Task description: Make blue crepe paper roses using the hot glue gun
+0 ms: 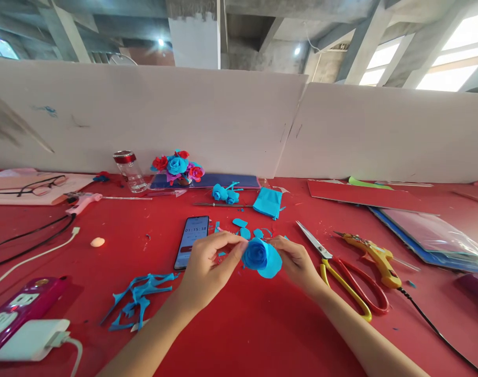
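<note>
A blue paper rose (261, 256) is held between both hands just above the red table (246, 324). My left hand (207, 267) pinches its left side with thumb and fingers closed. My right hand (297, 264) grips its right side, fingers curled behind the outer petal. Loose blue petals (244, 230) lie just beyond the rose. A phone (192, 241) with a lit timer screen lies to the left of my left hand.
Scissors (341, 272) and a yellow glue gun (374, 256) lie to the right. Blue paper scraps (139, 301), a power strip (22, 306) and a white charger (30, 340) sit at left. A paper flower bouquet (178, 166), glass jar (129, 170), folded blue paper (268, 202) and coloured sheets (419, 230) lie farther back.
</note>
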Action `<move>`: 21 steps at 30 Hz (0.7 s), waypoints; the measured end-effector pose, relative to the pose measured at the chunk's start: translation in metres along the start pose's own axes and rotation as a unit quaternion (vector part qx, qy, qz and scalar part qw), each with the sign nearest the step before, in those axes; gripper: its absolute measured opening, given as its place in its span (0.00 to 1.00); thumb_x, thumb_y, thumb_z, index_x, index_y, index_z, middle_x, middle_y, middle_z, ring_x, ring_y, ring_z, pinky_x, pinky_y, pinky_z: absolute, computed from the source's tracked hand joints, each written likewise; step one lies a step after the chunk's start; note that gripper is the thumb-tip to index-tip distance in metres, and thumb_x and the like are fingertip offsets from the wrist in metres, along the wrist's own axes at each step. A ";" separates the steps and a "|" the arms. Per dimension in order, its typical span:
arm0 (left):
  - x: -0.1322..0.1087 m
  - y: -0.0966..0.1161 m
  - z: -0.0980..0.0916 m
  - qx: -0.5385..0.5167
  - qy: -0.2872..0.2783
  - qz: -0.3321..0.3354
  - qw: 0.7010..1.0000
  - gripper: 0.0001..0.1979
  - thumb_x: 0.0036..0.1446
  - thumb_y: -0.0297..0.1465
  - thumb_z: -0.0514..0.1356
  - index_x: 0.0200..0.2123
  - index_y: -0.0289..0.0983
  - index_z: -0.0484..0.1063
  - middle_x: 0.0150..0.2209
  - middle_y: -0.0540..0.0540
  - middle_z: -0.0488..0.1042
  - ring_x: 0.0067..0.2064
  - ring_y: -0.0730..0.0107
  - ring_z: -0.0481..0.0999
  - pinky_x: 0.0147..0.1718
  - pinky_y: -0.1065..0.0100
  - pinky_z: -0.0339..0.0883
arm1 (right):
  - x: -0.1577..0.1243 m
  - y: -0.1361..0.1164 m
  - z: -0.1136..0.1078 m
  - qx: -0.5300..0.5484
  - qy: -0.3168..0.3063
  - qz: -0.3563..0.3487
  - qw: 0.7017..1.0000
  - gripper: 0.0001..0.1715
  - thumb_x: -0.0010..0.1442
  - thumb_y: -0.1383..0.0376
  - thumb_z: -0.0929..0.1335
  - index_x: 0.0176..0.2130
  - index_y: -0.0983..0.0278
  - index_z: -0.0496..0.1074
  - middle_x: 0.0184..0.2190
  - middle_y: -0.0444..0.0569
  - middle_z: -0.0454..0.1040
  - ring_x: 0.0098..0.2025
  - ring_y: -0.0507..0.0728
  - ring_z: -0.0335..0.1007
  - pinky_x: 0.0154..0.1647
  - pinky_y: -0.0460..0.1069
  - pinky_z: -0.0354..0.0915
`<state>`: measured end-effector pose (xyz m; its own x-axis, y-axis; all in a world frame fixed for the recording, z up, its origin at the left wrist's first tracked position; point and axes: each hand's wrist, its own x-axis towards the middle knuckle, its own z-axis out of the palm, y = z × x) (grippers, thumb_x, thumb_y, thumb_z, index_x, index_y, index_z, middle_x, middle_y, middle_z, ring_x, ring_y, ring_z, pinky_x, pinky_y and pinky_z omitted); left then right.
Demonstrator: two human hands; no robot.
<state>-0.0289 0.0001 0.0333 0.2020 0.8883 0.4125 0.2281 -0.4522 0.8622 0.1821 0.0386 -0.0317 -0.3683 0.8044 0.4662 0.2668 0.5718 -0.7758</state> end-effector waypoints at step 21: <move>-0.004 -0.003 0.010 0.007 -0.022 0.001 1.000 0.02 0.55 0.28 0.57 0.33 0.39 0.69 0.33 0.49 0.76 0.35 0.71 0.76 0.35 0.73 0.69 | -0.001 0.000 0.000 -0.152 0.074 -0.047 0.985 0.14 0.61 0.63 0.62 0.42 0.58 0.75 0.37 0.52 0.75 0.37 0.57 0.72 0.35 0.53 0.71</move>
<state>-0.0214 -0.0029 0.0258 0.2445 0.8833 0.4001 0.2403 -0.4550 0.8575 0.1822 0.0380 -0.0326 -0.2766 0.7471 0.6044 0.4998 0.6490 -0.5735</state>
